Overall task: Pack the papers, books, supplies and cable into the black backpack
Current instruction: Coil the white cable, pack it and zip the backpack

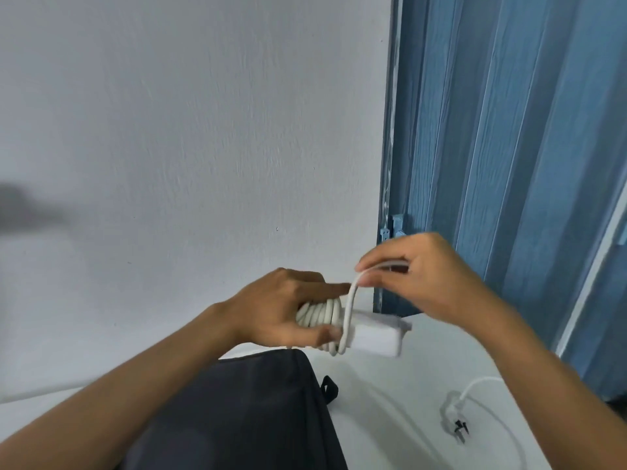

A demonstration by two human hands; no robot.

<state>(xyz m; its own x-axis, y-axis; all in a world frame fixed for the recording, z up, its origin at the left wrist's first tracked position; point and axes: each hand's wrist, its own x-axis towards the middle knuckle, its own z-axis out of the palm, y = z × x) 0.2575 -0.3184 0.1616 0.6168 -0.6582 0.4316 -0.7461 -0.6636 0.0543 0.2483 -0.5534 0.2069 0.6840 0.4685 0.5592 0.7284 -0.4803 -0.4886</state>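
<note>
My left hand grips a white power adapter with several turns of white cable wound round one end. My right hand pinches a loop of that cable just above the adapter. Both hands are held in the air above the black backpack, which lies on the white table below them. The cable's free end with its plug lies on the table to the right of the backpack. No papers, books or other supplies are in view.
A plain white wall rises directly behind the table. A blue folding door stands at the right. The white table surface shows to the right of the backpack and at its far left.
</note>
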